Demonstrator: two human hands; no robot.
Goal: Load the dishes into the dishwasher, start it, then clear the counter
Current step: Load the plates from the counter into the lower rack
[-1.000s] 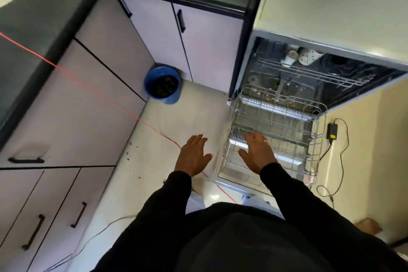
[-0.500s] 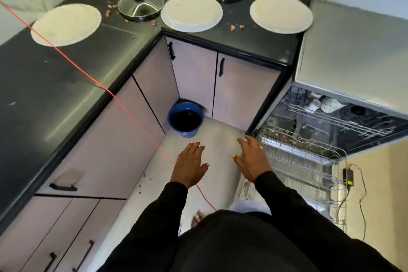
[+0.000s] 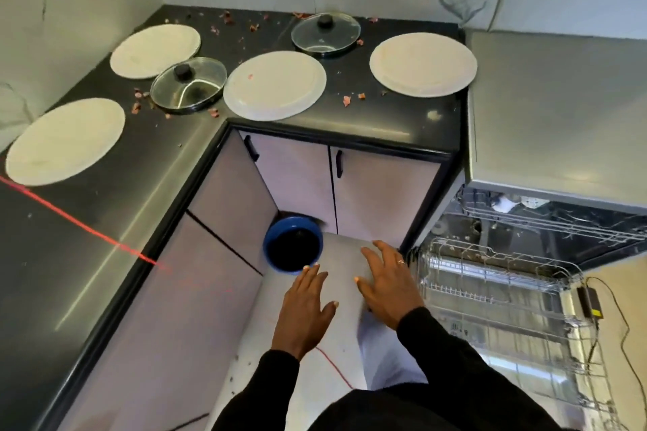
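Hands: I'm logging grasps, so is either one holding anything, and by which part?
Nothing is held. The left hand and the right hand are both open with fingers spread, touching no dish.

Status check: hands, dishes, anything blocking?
Open and empty: left hand, right hand. Four plates, two lids on counter; dishwasher rack pulled out. Nothing blocking the rack.

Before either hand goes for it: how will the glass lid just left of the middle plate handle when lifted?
Probably rigid and breakable: the glass lid is a clear dome in a dark rim. Its black knob likely gives the surest hold; the smooth dome may be slippery. On edge, the round rim could roll.
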